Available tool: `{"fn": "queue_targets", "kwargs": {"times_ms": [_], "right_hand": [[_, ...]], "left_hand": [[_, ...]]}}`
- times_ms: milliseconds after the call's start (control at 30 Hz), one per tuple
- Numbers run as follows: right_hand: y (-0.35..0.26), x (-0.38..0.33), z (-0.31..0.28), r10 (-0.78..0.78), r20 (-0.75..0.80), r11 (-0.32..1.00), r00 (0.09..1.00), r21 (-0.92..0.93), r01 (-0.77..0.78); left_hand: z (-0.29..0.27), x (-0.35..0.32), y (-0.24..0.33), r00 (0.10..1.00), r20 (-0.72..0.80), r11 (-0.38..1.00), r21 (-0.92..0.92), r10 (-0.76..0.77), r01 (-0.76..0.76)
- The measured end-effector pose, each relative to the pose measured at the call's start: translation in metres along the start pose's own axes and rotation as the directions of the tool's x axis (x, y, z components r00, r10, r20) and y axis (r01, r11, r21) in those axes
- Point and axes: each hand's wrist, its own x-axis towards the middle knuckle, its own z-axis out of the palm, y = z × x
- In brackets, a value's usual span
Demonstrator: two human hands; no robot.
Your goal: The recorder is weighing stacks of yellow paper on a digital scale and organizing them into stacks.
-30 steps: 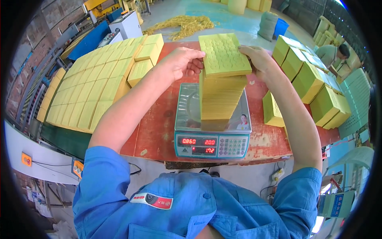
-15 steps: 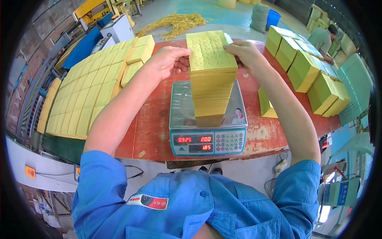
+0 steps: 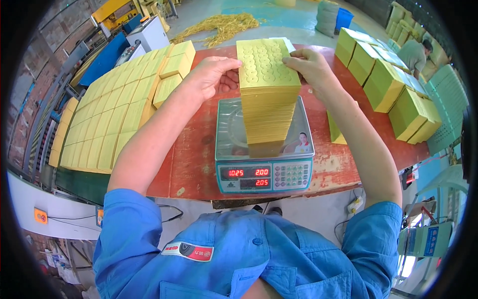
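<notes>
Head view: both hands steady yellow paper stack on scale.

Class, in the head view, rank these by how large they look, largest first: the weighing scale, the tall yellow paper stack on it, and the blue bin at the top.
1. Weighing scale
2. Yellow paper stack, nearly as large; it rises toward the camera, so this is unsure
3. Blue bin, far away

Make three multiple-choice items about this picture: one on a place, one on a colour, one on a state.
1. Where does the tall stack of yellow sheets stand?
A. on the scale
B. on the floor
C. on a chair

2. What colour are the digits on the scale?
A. green
B. red
C. blue

3. How are the left hand and right hand?
A. both touching the stack's top
B. both in pockets
C. both on the keypad

Answers: 1 A, the stack rests on the steel pan; 2 B, the display glows red; 3 A, one hand at each side.
</notes>
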Motion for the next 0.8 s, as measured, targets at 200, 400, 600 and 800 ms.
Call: {"fn": "queue_targets", "kwargs": {"times_ms": [200,400,600,800], "right_hand": [[0.007,0.001,0.0,-0.074,-0.031,0.995,0.997,-0.062,0.072],[0.005,-0.01,0.004,-0.05,-0.016,0.993,0.999,-0.104,0.048],[0.022,-0.022,-0.018,-0.024,-0.127,0.953,0.992,0.298,0.061],[0.083,-0.069,-0.073,0.069,-0.043,0.941,0.997,0.334,-0.051]], "left_hand": [[0.007,-0.004,-0.003,0.994,-0.086,0.997,0.056,0.061,-0.056],[0.02,-0.018,-0.007,0.977,-0.189,0.99,0.12,0.1,-0.078],[0.014,-0.042,-0.025,0.911,-0.366,0.98,0.01,0.189,-0.2],[-0.057,-0.11,-0.1,0.83,-0.557,0.97,-0.184,0.03,-0.158]]}}
